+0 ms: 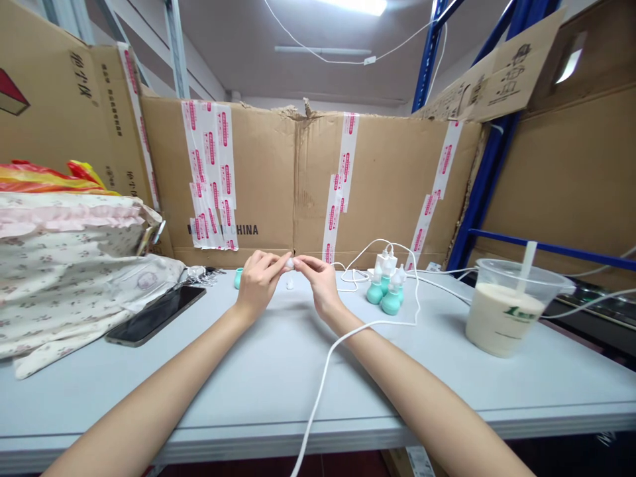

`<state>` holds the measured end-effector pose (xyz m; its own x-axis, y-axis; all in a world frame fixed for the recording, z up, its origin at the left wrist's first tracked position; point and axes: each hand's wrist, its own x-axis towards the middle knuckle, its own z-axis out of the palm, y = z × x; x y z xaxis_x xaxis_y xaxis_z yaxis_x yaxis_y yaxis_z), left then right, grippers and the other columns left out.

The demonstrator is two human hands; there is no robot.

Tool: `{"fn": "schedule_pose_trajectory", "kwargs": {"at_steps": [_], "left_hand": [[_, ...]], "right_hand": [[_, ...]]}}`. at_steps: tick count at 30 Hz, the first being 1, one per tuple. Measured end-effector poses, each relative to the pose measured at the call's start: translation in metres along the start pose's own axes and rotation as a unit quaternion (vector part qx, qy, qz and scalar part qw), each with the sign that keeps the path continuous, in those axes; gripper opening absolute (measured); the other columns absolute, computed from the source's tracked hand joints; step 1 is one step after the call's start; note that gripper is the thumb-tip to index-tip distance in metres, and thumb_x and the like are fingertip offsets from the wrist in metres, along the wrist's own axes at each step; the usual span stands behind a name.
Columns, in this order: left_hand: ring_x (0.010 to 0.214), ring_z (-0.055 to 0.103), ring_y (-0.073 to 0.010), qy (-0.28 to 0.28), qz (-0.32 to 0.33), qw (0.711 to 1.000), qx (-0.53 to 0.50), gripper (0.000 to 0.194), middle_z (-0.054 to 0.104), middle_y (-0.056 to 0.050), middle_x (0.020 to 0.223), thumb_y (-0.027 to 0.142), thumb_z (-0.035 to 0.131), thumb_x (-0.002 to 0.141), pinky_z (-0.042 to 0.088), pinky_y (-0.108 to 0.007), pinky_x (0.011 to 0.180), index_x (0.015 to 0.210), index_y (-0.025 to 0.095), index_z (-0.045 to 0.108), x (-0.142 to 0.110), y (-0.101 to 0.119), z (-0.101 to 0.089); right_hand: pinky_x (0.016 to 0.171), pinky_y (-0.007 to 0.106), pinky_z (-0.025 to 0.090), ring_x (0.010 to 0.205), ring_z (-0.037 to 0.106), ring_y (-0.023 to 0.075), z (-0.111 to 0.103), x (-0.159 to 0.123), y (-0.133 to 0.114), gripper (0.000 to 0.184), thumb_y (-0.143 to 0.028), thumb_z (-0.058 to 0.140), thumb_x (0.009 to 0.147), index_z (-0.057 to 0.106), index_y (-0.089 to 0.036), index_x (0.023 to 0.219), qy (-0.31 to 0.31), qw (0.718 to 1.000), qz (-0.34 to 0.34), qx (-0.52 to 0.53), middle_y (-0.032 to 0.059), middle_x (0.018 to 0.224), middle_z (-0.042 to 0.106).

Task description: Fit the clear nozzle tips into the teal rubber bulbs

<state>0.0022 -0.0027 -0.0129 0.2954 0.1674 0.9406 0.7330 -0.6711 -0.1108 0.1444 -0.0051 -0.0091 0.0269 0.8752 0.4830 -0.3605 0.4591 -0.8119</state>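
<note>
Above the table, my left hand (259,277) and my right hand (318,278) meet at the fingertips, both closed in a pinch on a small translucent white piece (289,263). Fingers cover part of it, so its full shape is hidden. Just below, a small clear-white tip (289,285) stands on the table. A teal rubber bulb (238,278) shows partly behind my left hand. To the right of my right hand, several teal bulb syringes (390,301) with clear pointed nozzles stand upright in a cluster.
On the left lie a dark phone (156,317), keys (199,274) and a floral cloth bag (74,265). A white cable (330,354) crosses over my right forearm from a charger (385,260). A plastic cup of milky drink (507,311) stands right. Cardboard (268,179) walls the back.
</note>
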Motion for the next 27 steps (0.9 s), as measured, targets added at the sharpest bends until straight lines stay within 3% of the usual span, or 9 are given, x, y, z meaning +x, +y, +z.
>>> {"fn": "schedule_pose_trajectory", "kwargs": {"at_steps": [3,8,12,20,27], "left_hand": [[0.075,0.044,-0.0164,0.010,0.000,1.000,0.001,0.032,0.063,-0.004,0.078,0.024,0.049,0.086,0.038,-0.029,0.069,0.116,0.024,0.058,0.000,0.001,0.000],[0.074,0.045,-0.0157,0.030,0.034,0.999,0.003,0.035,0.063,-0.003,0.078,0.019,0.050,0.084,0.039,-0.028,0.069,0.118,0.025,0.056,0.001,0.000,-0.002],[0.078,0.046,-0.0162,0.057,0.058,0.996,0.029,0.035,0.063,-0.004,0.083,0.016,0.052,0.083,0.038,-0.029,0.073,0.115,0.028,0.058,0.005,0.002,-0.006],[0.079,0.045,-0.0163,0.095,0.104,0.987,0.079,0.039,0.061,-0.004,0.085,0.010,0.047,0.084,0.038,-0.029,0.073,0.115,0.031,0.058,0.007,0.007,-0.012],[0.073,0.046,-0.0160,0.075,0.151,0.981,0.092,0.039,0.059,-0.005,0.075,0.009,0.043,0.085,0.036,-0.028,0.068,0.118,0.025,0.056,0.006,0.008,-0.011]], "right_hand": [[0.083,0.031,0.042,0.083,0.058,0.0144,-0.001,-0.001,-0.003,0.021,-0.032,0.074,0.058,0.067,-0.018,0.072,-0.018,0.998,0.052,0.037,0.0019,0.080,0.066],[0.090,0.036,0.042,0.089,0.060,0.0137,-0.011,0.003,-0.008,0.028,-0.029,0.076,0.059,0.066,-0.022,0.085,-0.134,0.970,0.160,0.122,0.0007,0.089,0.066],[0.095,0.036,0.040,0.090,0.062,0.0145,-0.017,0.007,-0.010,0.029,-0.031,0.075,0.062,0.068,-0.018,0.087,-0.214,0.950,0.193,0.122,0.0027,0.088,0.068],[0.094,0.041,0.043,0.086,0.064,0.0169,-0.018,0.007,-0.019,0.021,-0.027,0.075,0.062,0.069,-0.015,0.079,-0.250,0.940,0.194,0.130,0.0025,0.081,0.070],[0.087,0.038,0.048,0.075,0.065,0.0154,-0.014,0.006,-0.016,0.026,-0.025,0.080,0.054,0.069,-0.014,0.075,-0.203,0.951,0.196,0.125,0.0019,0.074,0.070]]}}
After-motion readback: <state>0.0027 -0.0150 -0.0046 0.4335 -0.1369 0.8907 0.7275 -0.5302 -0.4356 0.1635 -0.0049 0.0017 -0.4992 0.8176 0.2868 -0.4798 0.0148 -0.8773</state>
